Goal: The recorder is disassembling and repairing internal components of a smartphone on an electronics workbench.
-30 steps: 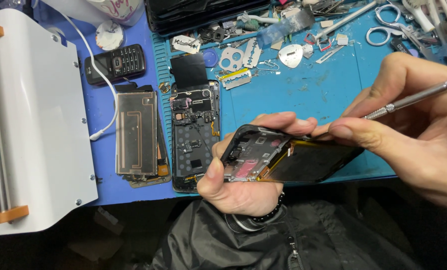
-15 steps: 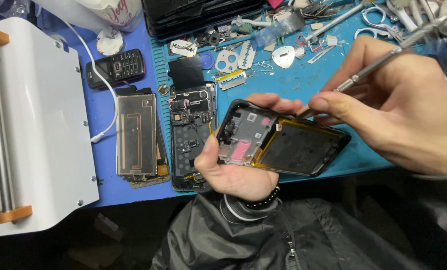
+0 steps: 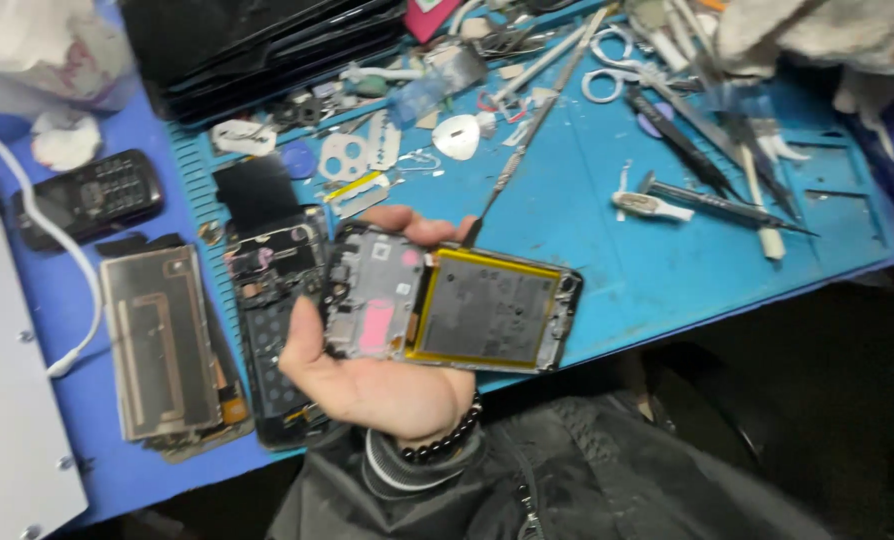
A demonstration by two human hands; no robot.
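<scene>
The left hand [image 3: 367, 375] lies palm up near the front edge of the blue mat [image 3: 607, 250], fingers curled round the far edge of an opened phone [image 3: 452, 300] and thumb on its left end, so the phone rests across the palm with its yellow-framed battery [image 3: 487, 305] pointing right. The right hand is out of the head view, so whether it is open or closed cannot be told. To do this well, I judge the phone should stay level and cradled by its frame, with no finger pressing on the soft battery, and any prying should begin at a battery edge with a flat, gentle tool such as the long thin metal rod [image 3: 527, 135] lying just beyond the fingertips. Counted in this one view: one phone in hand, one battery in it, a second stripped phone body [image 3: 272, 320] flat on the mat just left of the hand, one gold back plate [image 3: 157, 340] further left, one small black keypad phone [image 3: 92, 195] at the far left, one pair of scissors [image 3: 617, 75] and several slim tools at the far right, too tangled to count.
</scene>
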